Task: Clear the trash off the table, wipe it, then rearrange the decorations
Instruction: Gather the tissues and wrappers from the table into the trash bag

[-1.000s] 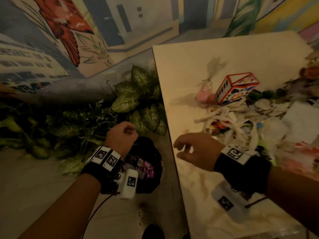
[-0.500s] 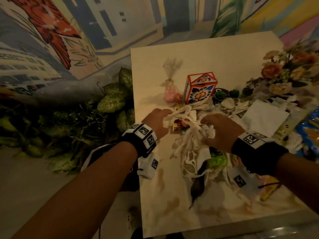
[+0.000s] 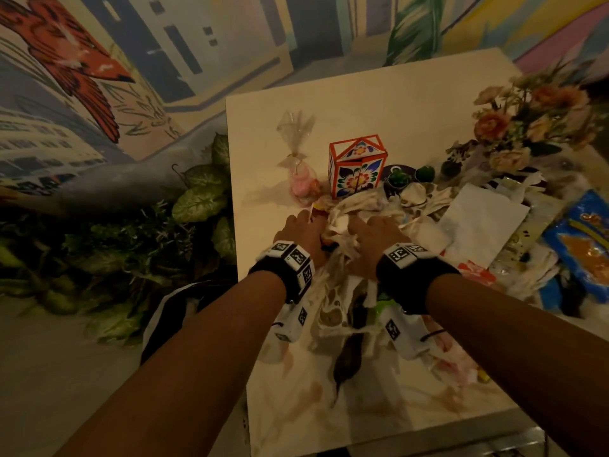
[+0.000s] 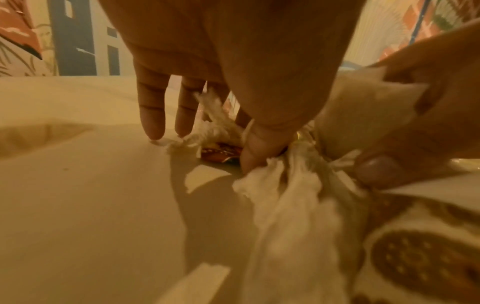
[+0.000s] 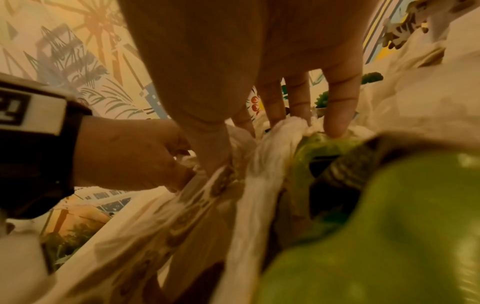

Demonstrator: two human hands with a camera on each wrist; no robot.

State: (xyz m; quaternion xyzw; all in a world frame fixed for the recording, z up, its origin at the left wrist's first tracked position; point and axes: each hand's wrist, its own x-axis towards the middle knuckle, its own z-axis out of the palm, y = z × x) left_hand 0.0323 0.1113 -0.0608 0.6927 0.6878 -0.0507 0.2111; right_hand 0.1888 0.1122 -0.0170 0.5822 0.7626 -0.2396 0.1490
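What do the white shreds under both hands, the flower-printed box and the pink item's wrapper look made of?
White shreds: likely tissue paper, matte, with torn fuzzy edges.
Flower-printed box: probably printed cardboard, with crisp folded edges and a smooth finish.
Wrapper: clear cellophane-like film, see-through and glinting, gathered above the pink item.

Torn white tissue trash point(image 3: 342, 225) lies heaped mid-table point(image 3: 379, 103); flowered box point(image 3: 357, 166) upright just beyond; flowers point(image 3: 520, 127) far right.

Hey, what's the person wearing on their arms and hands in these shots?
Bare forearms, no sleeves, no gloves. Behind the left hand and the right hand sits a wide black wristband topped with white blocks bearing black square tag markings. A white marked camera unit hangs under each wrist, and a thin black cable loops from the right one.
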